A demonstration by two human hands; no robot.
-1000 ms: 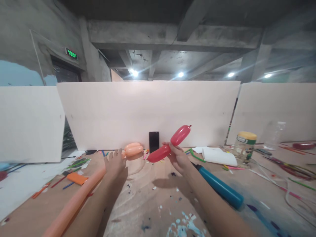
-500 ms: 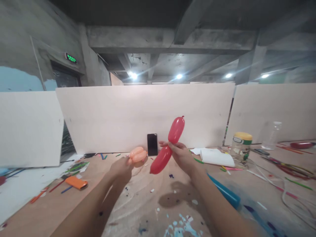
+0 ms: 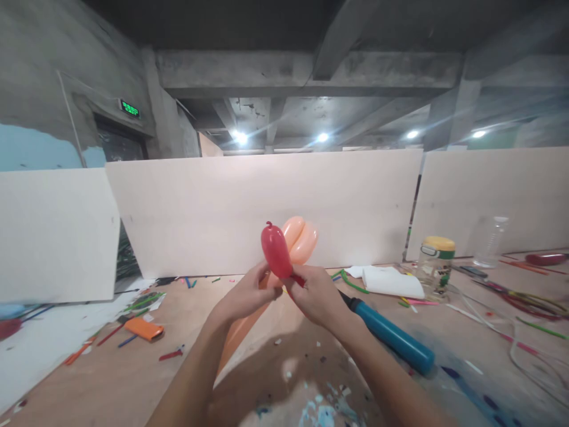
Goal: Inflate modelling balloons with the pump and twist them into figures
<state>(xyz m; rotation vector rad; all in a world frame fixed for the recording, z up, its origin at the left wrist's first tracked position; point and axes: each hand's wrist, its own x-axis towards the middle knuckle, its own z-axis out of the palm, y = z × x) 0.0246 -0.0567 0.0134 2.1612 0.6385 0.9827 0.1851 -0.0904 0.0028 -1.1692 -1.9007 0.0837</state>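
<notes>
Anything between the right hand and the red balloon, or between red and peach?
Nothing visible. The right hand grips the red balloon, whose upper segment overlaps the peach balloon in view; the grip hides whether they join lower down.

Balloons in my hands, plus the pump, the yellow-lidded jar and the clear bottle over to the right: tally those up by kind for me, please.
Balloons: 2 (red balloon, peach balloon)
Pumps: 1 (blue pump)
Jars: 1 (yellow-lidded jar)
Bottles: 1 (clear bottle)
Total: 5
</notes>
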